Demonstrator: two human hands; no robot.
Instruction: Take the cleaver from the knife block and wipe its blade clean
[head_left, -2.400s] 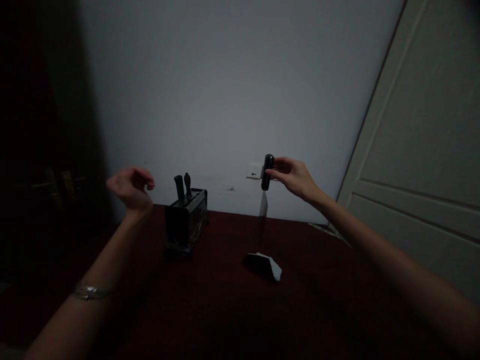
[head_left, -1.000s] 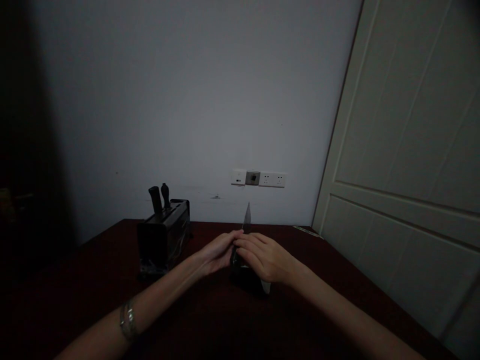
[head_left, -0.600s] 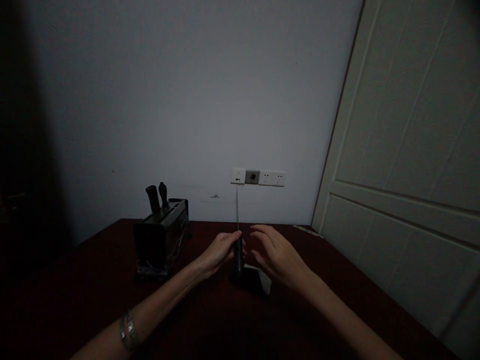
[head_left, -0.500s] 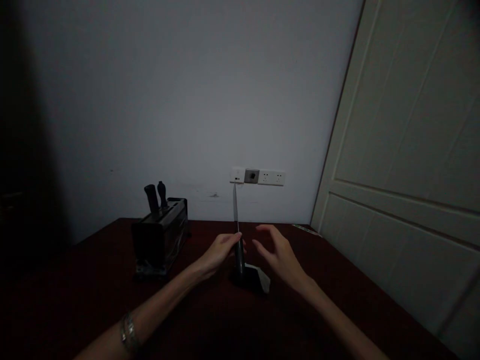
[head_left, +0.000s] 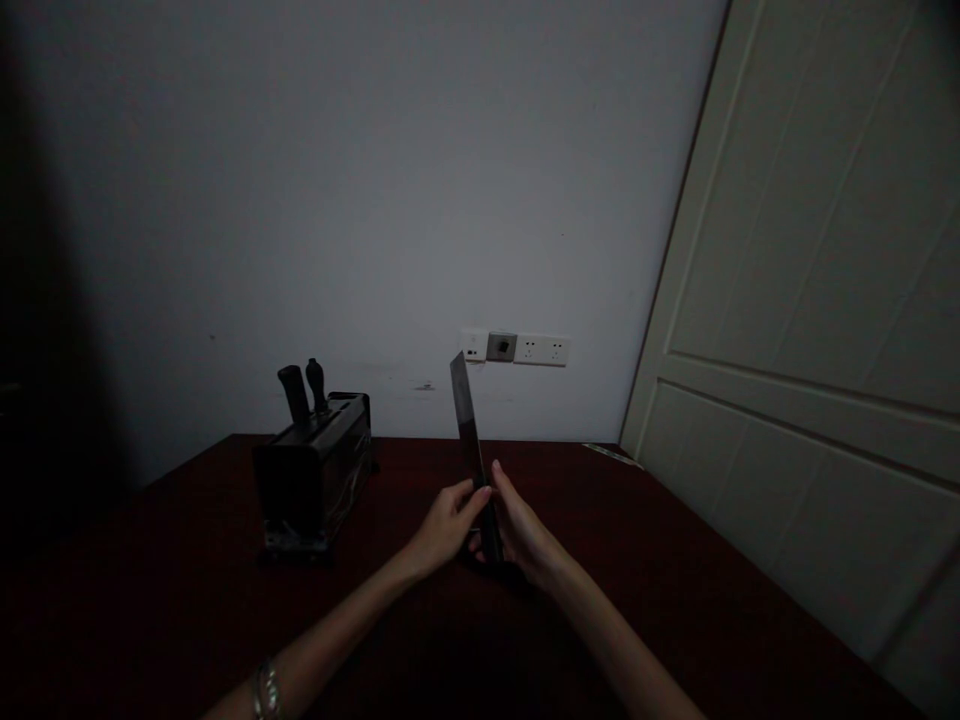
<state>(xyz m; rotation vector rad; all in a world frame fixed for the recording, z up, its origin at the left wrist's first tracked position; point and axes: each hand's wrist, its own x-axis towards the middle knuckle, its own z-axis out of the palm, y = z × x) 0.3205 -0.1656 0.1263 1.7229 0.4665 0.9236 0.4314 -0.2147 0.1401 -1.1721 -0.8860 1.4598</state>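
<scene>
A kitchen knife (head_left: pixel 466 415) with a broad blade and a black handle stands nearly upright over the table, its tip leaning left. My left hand (head_left: pixel 444 522) pinches it where blade and handle meet. Against the right side of the handle lies my right hand (head_left: pixel 525 535), its fingers curled behind the handle and its thumb pointing up. Below the hands, a dark object (head_left: pixel 516 578) on the table is mostly hidden. At the left stands a knife block (head_left: pixel 315 470) with two black handles (head_left: pixel 304 390) sticking out of its top.
The dark red table (head_left: pixel 420 640) reaches back to a grey wall (head_left: pixel 360 200). Sockets (head_left: pixel 541 349) sit low on the wall behind the knife. A white panelled door (head_left: pixel 795 300) borders the table's right side. A flat pale strip (head_left: pixel 611 455) lies near the far right corner.
My right hand has moved left from beside the knife and closed around its handle. The blade has turned to show more of its flat side and tilted left.
</scene>
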